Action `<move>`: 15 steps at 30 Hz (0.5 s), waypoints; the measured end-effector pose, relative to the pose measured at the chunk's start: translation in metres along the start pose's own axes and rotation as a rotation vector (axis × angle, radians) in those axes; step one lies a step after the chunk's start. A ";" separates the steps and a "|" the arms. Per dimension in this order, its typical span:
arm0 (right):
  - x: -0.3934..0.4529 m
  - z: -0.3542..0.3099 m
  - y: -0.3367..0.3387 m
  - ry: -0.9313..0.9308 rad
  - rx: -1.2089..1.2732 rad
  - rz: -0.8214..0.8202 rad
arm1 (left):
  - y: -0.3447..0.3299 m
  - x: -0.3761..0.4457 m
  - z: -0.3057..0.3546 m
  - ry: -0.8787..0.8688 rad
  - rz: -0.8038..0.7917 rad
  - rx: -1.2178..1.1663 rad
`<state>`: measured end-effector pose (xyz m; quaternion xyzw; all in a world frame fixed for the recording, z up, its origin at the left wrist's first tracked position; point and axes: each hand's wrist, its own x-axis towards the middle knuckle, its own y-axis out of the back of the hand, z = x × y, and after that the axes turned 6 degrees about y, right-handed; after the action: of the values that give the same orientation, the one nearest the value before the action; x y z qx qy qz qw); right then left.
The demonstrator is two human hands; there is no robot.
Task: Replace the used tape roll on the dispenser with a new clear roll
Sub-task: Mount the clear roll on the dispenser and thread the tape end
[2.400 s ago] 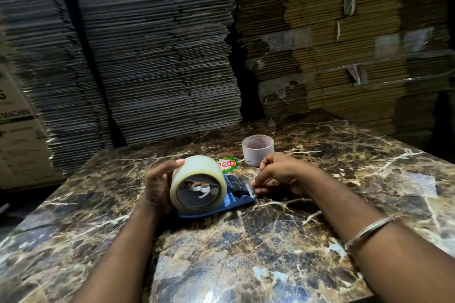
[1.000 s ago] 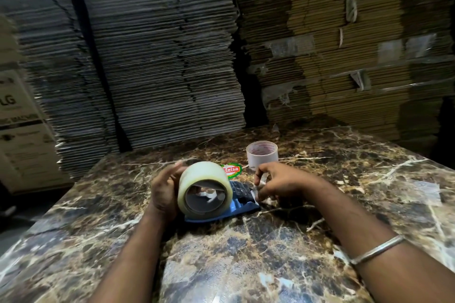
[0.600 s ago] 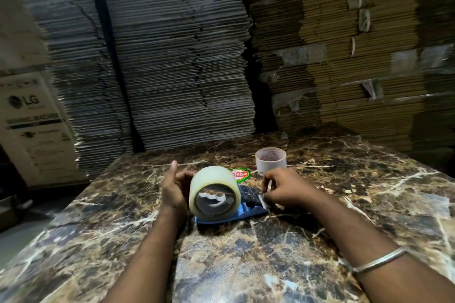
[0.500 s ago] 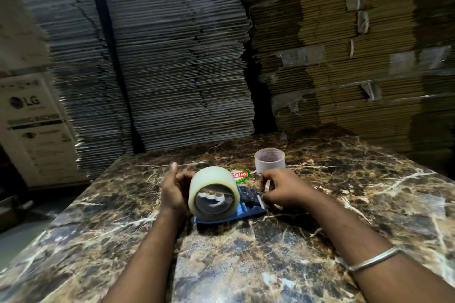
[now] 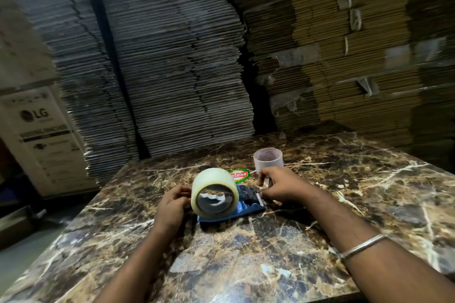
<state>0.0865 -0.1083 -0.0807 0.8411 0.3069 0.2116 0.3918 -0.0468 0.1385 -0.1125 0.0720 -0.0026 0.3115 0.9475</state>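
Note:
A thick clear tape roll [image 5: 212, 181] sits upright on a blue dispenser [image 5: 242, 209] lying on the marble table [image 5: 246, 261]. My left hand [image 5: 171, 205] curls around the roll's left side. At the dispenser's cutter end, my right hand [image 5: 279, 186] pinches what looks like the tape's loose end with fingertips together. A used, almost bare tape core [image 5: 268, 160] stands just behind my right hand.
A round green-and-red label [image 5: 239, 174] lies between the roll and the used core. Tall stacks of flattened cardboard [image 5: 177, 56] rise right behind the table's far edge. A printed carton [image 5: 41, 140] stands at the left beyond the table.
My left hand has closed its fingers around the roll; its thumb was sticking up before. My right hand stays pinched at the cutter end. The camera tilted up a little.

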 end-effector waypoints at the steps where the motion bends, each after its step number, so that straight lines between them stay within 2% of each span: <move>1: 0.000 0.000 0.000 0.001 -0.008 -0.010 | 0.003 0.002 -0.003 -0.002 -0.017 0.039; 6: -0.001 -0.001 0.006 0.006 0.043 -0.114 | 0.011 0.005 -0.007 -0.031 -0.092 0.266; 12: -0.002 -0.008 0.017 0.004 0.116 -0.307 | 0.025 0.008 -0.011 -0.039 -0.262 0.261; 15: -0.007 -0.017 0.018 -0.027 0.246 -0.242 | 0.027 -0.004 0.003 -0.107 -0.344 0.355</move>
<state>0.0775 -0.1130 -0.0575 0.8424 0.4241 0.1127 0.3127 -0.0660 0.1569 -0.1062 0.2531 0.0141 0.1368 0.9576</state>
